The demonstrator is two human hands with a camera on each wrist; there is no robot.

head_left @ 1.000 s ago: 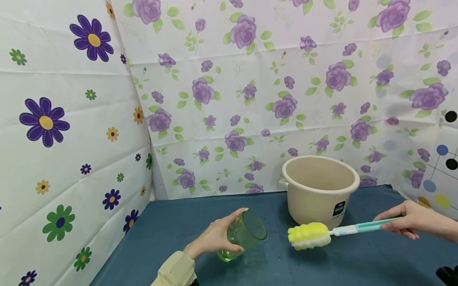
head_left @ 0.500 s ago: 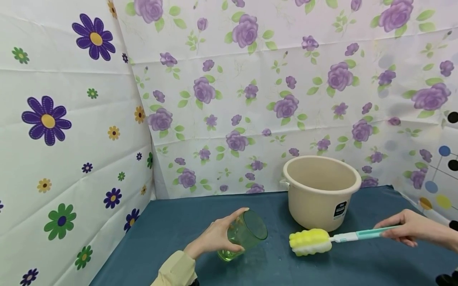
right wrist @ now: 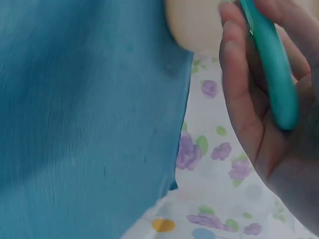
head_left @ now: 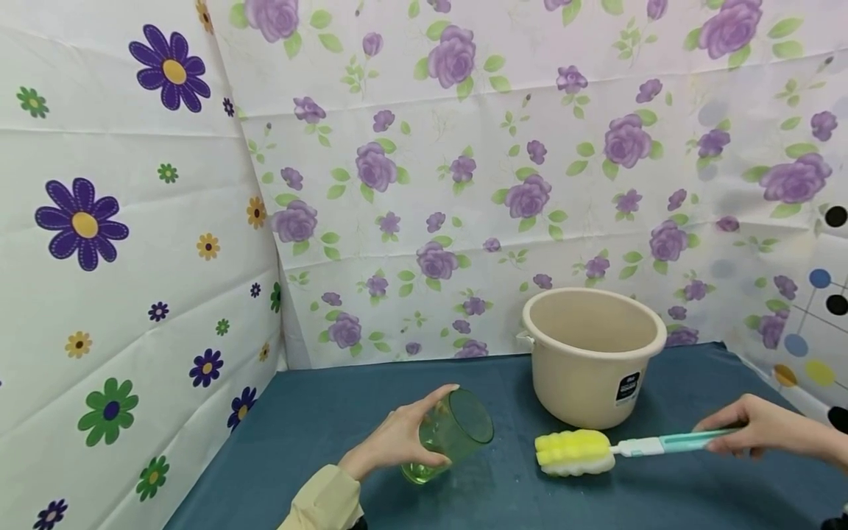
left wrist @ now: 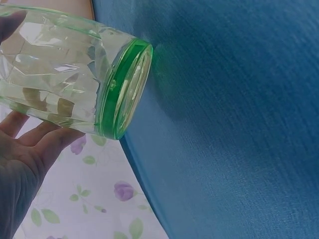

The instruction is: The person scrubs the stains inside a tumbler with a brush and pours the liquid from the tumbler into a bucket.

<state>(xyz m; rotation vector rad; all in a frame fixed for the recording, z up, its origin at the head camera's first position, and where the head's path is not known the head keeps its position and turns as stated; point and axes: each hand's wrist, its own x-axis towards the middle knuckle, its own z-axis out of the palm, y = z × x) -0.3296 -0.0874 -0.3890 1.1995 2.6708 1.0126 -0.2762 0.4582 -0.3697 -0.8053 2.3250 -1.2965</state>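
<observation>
In the head view my left hand (head_left: 396, 438) grips a clear green glass cup (head_left: 457, 428) round its side, tilted with its mouth toward the right. The cup's thick green base (left wrist: 124, 89) shows close up in the left wrist view, apart from the cloth. On the right, my right hand (head_left: 755, 427) holds a bottle brush by its teal and white handle (head_left: 682, 442). Its yellow and white sponge head (head_left: 575, 452) points left toward the cup, with a gap between them. The handle's end (right wrist: 285, 109) lies against the palm in the right wrist view.
A beige plastic bucket (head_left: 592, 368) with a dark label stands behind the brush, at the back right of the table. Dark blue cloth (head_left: 318, 412) covers the table. Flower-patterned sheets (head_left: 397, 221) hang at the back and left. A few small droplets dot the cloth near the cup.
The right hand and the brush have come down a little, so the sponge head sits lower in front of the bucket. The left hand and the cup look unmoved.
</observation>
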